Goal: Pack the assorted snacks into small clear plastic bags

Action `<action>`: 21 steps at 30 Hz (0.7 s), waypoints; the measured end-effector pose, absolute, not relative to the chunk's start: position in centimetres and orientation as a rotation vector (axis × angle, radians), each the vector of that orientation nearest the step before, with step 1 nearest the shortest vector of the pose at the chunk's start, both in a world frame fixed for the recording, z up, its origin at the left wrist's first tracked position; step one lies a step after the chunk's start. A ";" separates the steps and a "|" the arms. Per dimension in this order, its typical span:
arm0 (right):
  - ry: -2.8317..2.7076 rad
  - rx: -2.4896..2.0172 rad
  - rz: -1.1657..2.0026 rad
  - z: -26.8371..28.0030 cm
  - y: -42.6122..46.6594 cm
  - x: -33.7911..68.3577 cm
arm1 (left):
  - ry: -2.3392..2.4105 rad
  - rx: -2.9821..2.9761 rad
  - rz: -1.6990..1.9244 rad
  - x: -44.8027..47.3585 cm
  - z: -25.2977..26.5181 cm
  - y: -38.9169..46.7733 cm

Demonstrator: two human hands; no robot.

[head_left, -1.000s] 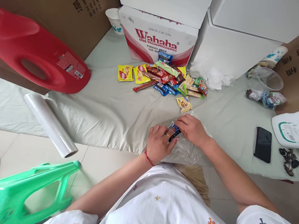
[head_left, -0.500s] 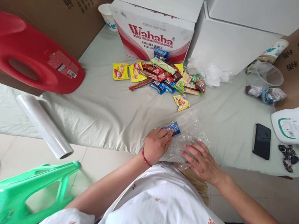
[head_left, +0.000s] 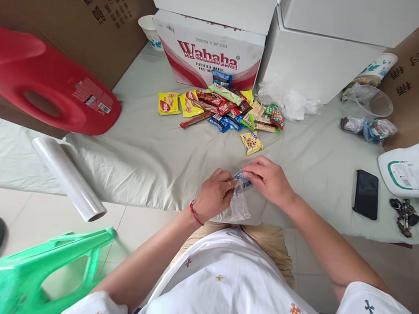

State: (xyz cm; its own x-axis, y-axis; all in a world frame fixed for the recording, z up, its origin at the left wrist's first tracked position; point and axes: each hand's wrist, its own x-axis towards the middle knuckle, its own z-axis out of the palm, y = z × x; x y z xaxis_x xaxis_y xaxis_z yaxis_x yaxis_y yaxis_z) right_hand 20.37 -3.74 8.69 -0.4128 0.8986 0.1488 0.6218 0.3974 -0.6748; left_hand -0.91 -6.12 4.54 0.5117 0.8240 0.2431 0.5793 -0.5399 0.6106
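Observation:
A small blue snack packet (head_left: 244,180) lies at the table's front edge, partly covered by crinkled clear plastic film (head_left: 240,207). My left hand (head_left: 216,194) is closed on the packet's left end, its fingers pressing it down. At the other end my right hand (head_left: 270,180) pinches the film over the packet; its fingertips are partly hidden. Just beyond my hands sits a yellow cookie packet (head_left: 252,142). Farther back is a heap of colourful wrapped snacks (head_left: 223,103), with two yellow packets (head_left: 168,104) at its left.
Left are a roll of clear film (head_left: 69,179), a red jug (head_left: 54,81) and a green stool (head_left: 46,265). A Wahaha carton (head_left: 208,52) stands behind the snacks. At right are a phone (head_left: 366,194), keys (head_left: 404,217), a white jug (head_left: 409,170) and crumpled plastic (head_left: 294,104).
My right hand has moved up and left from the spread film to the packet, drawing the film over it. My left hand stays on the packet, shifted slightly left.

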 end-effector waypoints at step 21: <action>-2.385 -1.703 0.823 7.3 -1.7 17.5 | 1.867 1.324 0.998 -3.1 2.6 -10.3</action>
State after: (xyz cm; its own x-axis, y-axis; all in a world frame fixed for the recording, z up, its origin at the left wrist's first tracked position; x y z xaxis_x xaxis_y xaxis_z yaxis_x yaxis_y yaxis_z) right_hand 17.50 -1.71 7.32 -0.3707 0.9010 -0.2251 0.8482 0.2297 -0.4773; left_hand -3.14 -10.29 2.58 -0.2935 0.9535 -0.0683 0.4731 0.2070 0.8564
